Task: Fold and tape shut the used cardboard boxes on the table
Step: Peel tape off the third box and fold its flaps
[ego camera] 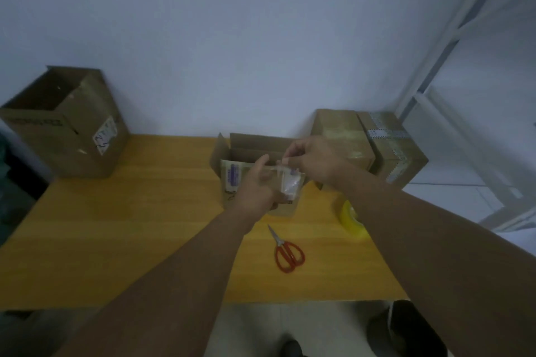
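A small open cardboard box [232, 177] stands mid-table with its flaps up. My left hand [256, 185] lies against the box's front wall, fingers around old clear tape [290, 187] stuck there. My right hand [311, 158] pinches the upper end of that tape strip above the box's front edge. A yellowish tape roll [352, 219] lies on the table under my right forearm. Red-handled scissors [285, 251] lie in front of the box.
A tall open cardboard box [66, 124] stands at the table's back left corner. Two taped-shut boxes [342, 133] [397, 148] sit at the back right against the wall. The wooden table [145, 211] ends near me; a dark bin [406, 330] stands on the floor.
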